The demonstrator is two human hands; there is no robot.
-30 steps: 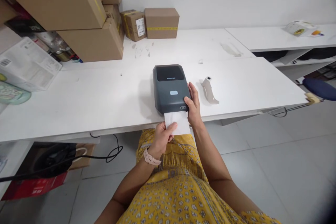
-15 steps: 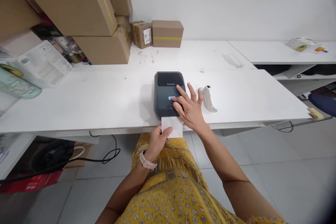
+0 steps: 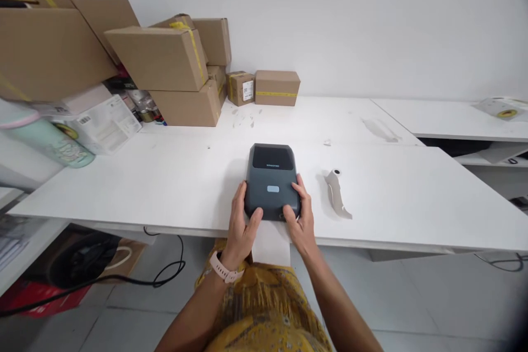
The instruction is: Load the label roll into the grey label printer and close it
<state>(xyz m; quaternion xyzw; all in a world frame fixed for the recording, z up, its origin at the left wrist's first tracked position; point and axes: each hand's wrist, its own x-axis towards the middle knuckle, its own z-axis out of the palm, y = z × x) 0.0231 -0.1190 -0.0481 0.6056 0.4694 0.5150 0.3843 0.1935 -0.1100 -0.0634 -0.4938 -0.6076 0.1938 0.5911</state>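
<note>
Dark grey, box-shaped plastic device (image 3: 272, 178) lies flat, face up; black panel (image 3: 273, 156) at twelve o'clock, pale blue button (image 3: 273, 189) near centre. White rectangular paper sheet (image 3: 271, 245) extends from its six o'clock edge.

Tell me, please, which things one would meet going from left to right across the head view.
Mint-green bottle, left hand, dark device, right hand, partly unrolled white roll, white package at the far right.

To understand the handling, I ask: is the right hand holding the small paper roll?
No: the right hand holds the dark device, while the paper roll lies apart on the table.
</note>
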